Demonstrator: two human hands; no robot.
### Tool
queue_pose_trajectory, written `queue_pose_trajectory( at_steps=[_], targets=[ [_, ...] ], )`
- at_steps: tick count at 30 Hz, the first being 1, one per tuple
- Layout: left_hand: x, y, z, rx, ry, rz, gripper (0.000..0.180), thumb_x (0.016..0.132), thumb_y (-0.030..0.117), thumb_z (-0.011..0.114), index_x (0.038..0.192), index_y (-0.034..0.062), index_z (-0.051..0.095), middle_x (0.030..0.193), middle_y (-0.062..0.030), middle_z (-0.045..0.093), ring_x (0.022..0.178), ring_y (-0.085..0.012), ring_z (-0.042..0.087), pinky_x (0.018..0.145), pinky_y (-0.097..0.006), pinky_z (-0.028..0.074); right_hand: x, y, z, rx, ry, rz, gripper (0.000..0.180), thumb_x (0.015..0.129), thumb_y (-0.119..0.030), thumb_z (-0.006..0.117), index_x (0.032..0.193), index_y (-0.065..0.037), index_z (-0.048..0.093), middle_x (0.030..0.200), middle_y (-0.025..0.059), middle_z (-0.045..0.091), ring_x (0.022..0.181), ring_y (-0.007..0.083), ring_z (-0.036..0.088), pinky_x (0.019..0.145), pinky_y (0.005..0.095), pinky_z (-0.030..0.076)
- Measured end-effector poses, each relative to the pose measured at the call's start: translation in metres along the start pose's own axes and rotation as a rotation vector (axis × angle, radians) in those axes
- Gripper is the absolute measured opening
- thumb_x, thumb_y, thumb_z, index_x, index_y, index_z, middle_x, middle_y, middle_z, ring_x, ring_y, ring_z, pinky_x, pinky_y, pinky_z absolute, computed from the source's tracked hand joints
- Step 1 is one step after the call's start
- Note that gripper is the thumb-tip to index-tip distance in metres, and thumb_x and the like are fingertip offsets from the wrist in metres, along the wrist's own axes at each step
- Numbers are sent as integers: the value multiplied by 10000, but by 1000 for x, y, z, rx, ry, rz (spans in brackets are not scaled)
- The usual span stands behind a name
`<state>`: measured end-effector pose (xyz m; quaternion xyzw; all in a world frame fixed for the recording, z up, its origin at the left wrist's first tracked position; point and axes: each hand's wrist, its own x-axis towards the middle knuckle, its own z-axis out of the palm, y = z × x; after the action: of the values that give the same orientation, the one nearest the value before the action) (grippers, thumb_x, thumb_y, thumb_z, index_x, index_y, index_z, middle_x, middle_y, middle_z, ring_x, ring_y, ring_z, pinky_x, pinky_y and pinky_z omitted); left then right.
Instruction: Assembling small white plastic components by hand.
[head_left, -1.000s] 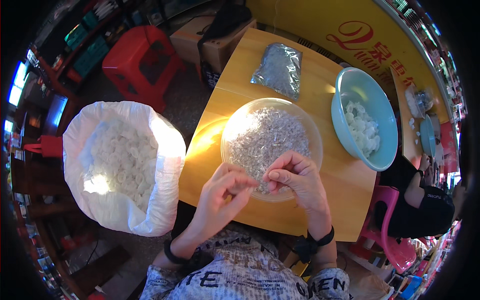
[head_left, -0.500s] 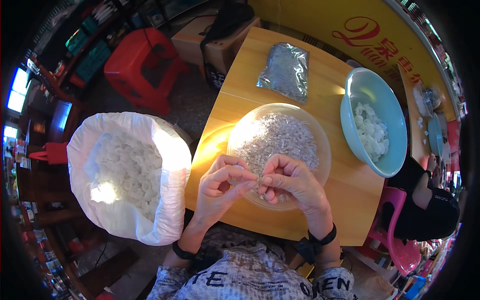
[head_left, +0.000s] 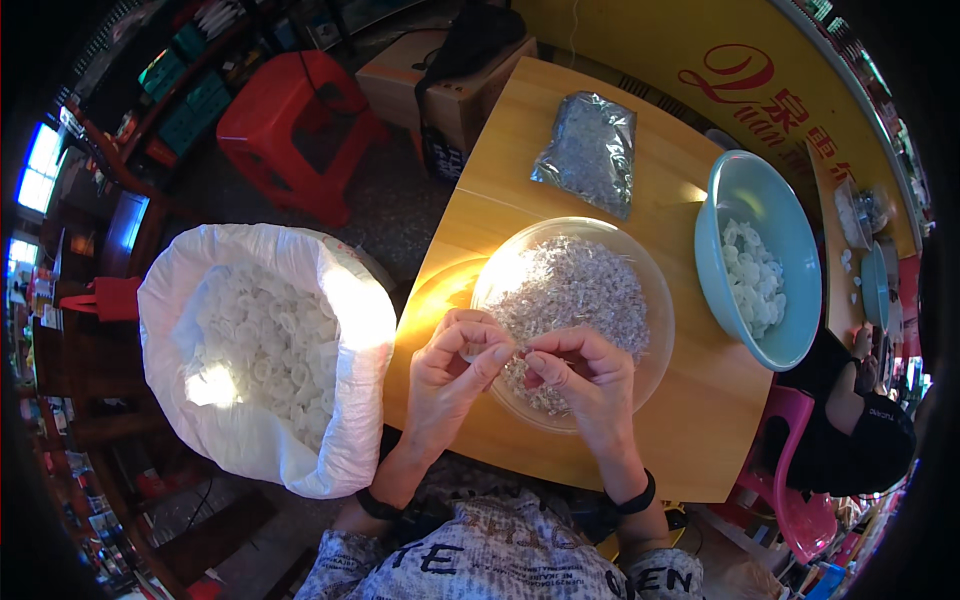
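Observation:
My left hand [head_left: 455,372] and my right hand [head_left: 585,375] meet fingertip to fingertip over the near side of a round translucent tub [head_left: 660,345]. Each is closed in a pinch; whatever sits between the fingertips is too small to name. Under them, the tub holds a heap of small clear plastic pieces [head_left: 575,280]. Close to my left hand stands a large white sack [head_left: 360,390], its mouth rolled open, full of translucent whitish round pieces [head_left: 265,340]. Beyond my right hand is a light blue basin [head_left: 712,250] with a pile of similar whitish pieces [head_left: 752,280].
A sealed bag of small pieces [head_left: 590,150] lies at the far part of the wooden table [head_left: 480,160]. A red stool [head_left: 290,120] and a cardboard box [head_left: 400,75] stand beyond on the left. At right, another person [head_left: 850,430] sits on a pink chair [head_left: 790,480].
The whole view has shifted slightly, with table and basin a little farther right. My hands keep their fingertips together, and my right wrist has turned more upright.

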<state>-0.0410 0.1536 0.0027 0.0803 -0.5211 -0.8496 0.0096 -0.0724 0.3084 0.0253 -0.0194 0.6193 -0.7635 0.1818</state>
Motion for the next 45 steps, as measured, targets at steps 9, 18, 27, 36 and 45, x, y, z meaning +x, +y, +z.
queue_pose_trajectory(
  at_steps=[9,18,27,36,45],
  targets=[
    [7,5,-4,186,-57,29,283,869,8,601,1147,23,547,1163,-53,503,1028,-118,523,857,-219,448,0,4,4,12,124,-167,92,885,-9,588,973,15,584,944,71,631,814,93,608,701,204,506],
    [10,-2,-7,-105,-134,4,384,1018,269,290,1279,21,422,1257,-161,502,1157,-232,515,980,-369,414,-1,14,27,-13,32,-270,106,892,0,566,998,-7,569,1102,120,611,961,134,597,786,231,510],
    [14,-6,-3,-230,-8,19,373,1017,270,306,1253,32,468,1290,-169,501,1113,-223,541,942,-344,438,8,26,47,192,84,-224,126,909,6,536,1034,22,548,1107,136,616,959,144,612,845,258,497],
    [14,1,-18,-63,-6,82,281,988,142,390,1214,22,506,1257,-164,534,1136,-196,530,956,-318,429,14,26,48,289,85,-206,111,923,2,512,1032,22,522,1096,144,617,960,162,619,874,270,483],
    [11,5,-15,51,84,44,285,942,77,481,1220,14,474,1192,-147,565,1044,-173,570,917,-302,451,16,24,45,253,94,-230,108,916,-13,535,1020,15,540,1087,131,613,948,153,609,853,268,493]
  ],
)
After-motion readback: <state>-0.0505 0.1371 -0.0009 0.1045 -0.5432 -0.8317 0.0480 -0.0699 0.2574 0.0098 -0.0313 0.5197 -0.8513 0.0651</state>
